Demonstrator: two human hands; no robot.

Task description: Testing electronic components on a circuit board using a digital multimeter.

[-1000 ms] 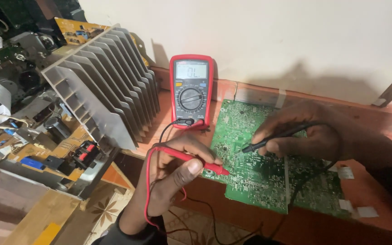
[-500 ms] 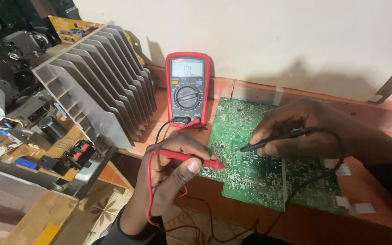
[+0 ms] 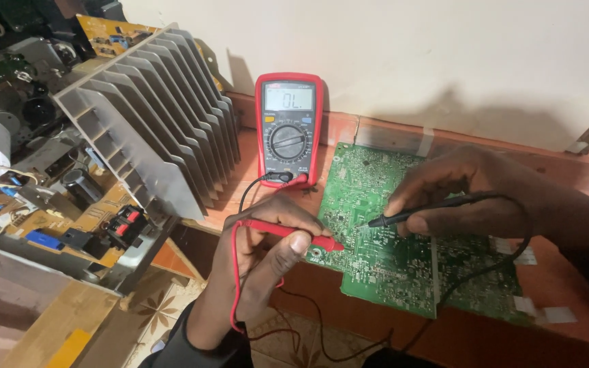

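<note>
Probing a flat green circuit board (image 3: 403, 266) with two slim meter probes.

Left hand (image 3: 267, 255) pinched shut on red probe (image 3: 294, 235); right hand (image 3: 465, 197) closed around black probe (image 3: 410, 217), tips touching board, below red digital multimeter (image 3: 289, 129).

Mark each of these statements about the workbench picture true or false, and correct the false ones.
1. The left hand holds a red probe. True.
2. The right hand holds a screwdriver. False: it holds a black probe.
3. Both probe tips rest on the green circuit board. True.
4. The red meter lies flat on the circuit board. False: it stands propped against the wall, behind the board.
5. A grey finned metal block sits to the left of the meter. True.
</note>
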